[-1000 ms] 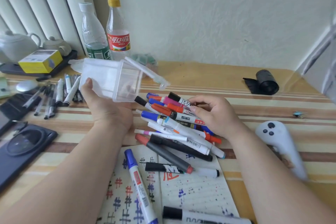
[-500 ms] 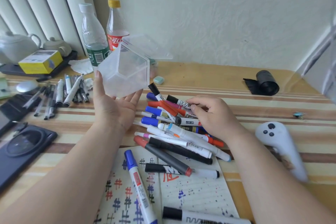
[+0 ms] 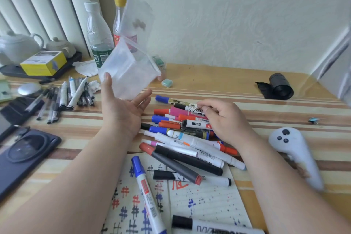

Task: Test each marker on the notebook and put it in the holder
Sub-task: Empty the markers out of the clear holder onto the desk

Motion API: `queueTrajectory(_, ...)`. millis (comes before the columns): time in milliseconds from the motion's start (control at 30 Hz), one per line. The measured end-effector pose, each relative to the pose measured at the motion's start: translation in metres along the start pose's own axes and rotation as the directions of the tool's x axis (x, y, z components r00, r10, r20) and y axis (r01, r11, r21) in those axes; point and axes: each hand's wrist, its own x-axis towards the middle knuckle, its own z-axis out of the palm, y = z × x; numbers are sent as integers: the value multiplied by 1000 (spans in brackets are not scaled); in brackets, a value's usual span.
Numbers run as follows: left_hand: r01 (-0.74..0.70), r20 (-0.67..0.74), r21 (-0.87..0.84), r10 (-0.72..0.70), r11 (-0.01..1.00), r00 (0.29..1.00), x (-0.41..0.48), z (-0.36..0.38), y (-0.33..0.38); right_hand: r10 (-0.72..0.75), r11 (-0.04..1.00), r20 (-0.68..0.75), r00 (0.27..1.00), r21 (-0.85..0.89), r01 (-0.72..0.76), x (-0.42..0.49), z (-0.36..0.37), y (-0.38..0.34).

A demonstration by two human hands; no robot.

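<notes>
Blur on the holder (image 3: 127, 74): translucent, tilted, up off the table (image 3: 218, 80), its flap smeared across the bottles (image 3: 98, 30) behind, so I can't read the inside. My left hand (image 3: 123, 112) has it, palm up, thumb on one wall, fingers beneath. My right hand (image 3: 224, 119) curls onto the marker pile (image 3: 182, 138), fingertips pinching a black-capped marker (image 3: 188, 108); my fingers hide its far end. Notebook (image 3: 209, 199) runs off the bottom edge, a blue marker (image 3: 146, 192) lying across it. Bare tabletop beyond the pile, toward the black roll (image 3: 279, 86); white controller (image 3: 296, 157) close beside my right forearm.
</notes>
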Motion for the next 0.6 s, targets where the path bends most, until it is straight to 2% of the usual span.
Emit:
queueTrajectory(233, -98, 129, 187, 75, 977, 989, -7, 5, 1, 41, 998, -17, 999, 54, -40, 1, -2, 1)
queueTrajectory(600, -93, 272, 219, 31, 971, 962, 1, -3, 5, 67, 988, -26, 997, 140, -63, 2, -3, 2)
